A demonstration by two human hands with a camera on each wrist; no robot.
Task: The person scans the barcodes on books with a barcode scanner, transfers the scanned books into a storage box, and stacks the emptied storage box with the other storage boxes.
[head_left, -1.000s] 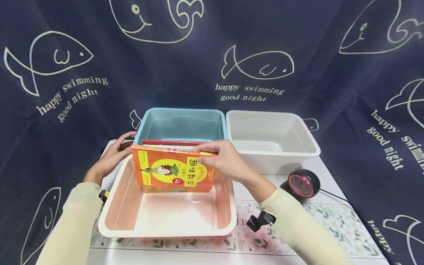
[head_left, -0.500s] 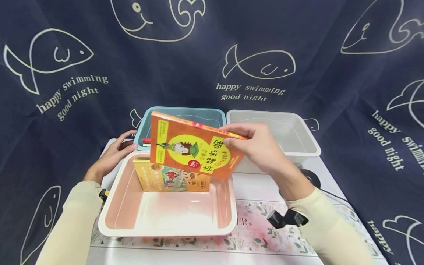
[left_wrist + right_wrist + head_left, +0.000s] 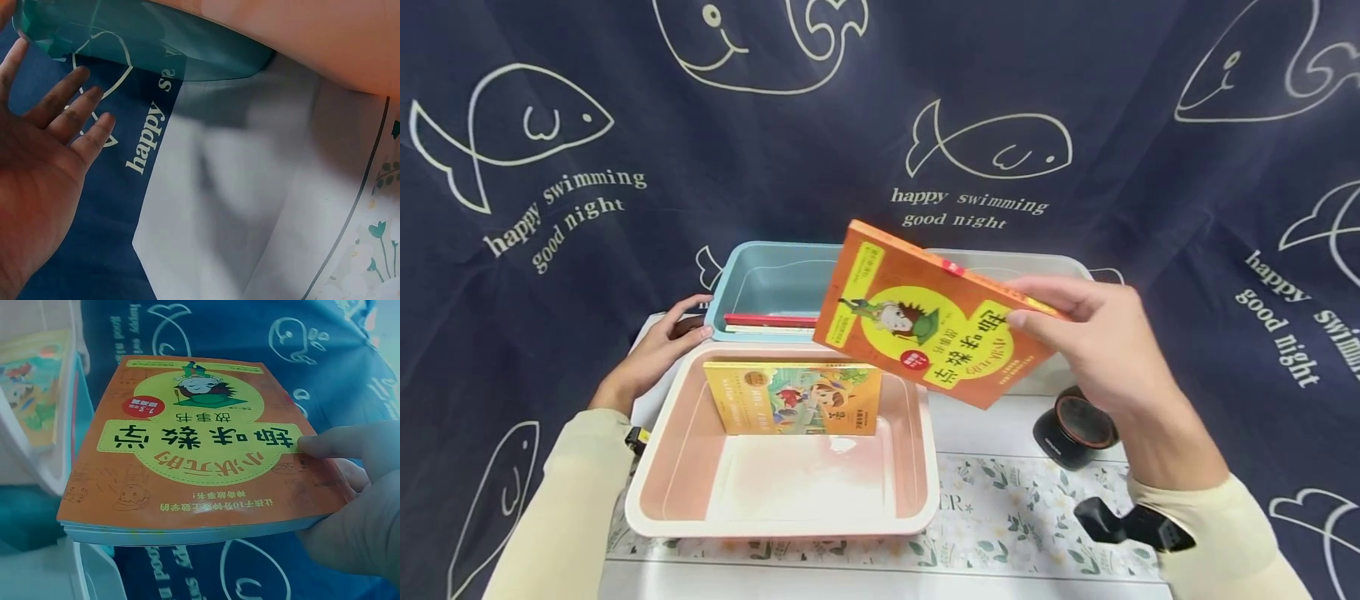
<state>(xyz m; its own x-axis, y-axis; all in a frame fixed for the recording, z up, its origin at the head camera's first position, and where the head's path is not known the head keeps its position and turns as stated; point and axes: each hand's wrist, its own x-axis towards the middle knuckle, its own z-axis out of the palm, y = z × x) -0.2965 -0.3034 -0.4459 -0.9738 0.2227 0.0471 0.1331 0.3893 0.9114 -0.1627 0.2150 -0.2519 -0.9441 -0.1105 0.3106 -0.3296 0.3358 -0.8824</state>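
- Out of pink bin (image 3: 775, 528) and up in the air: orange book (image 3: 917, 329). Low inside that bin a second ago; lifted and swung rightward since.
- Hanging tilted now, right end lower, cover toward the head camera. Seen across blue bin's (image 3: 775, 279) right part and grey bin's (image 3: 1045, 265) left part; over grey bin or short of it, hard to tell.
- Pinched at its right end by right hand (image 3: 1108, 342), thumb on cover, fingers behind.
- Hardly shifted: left hand (image 3: 658, 354), fingers spread, holding nothing, by blue bin's near left corner. Touching the rim or just beside it, cannot tell.
- Hands well apart.
- Uncovered by the lift: yellow book (image 3: 793, 400), on edge in pink bin's far half.
- Showing more than half a second ago: red book (image 3: 771, 320), edge up in blue bin.
- Meaning, as judged: mid-carry, with orange book freed from pink bin, not set down yet, and yellow book left behind there.
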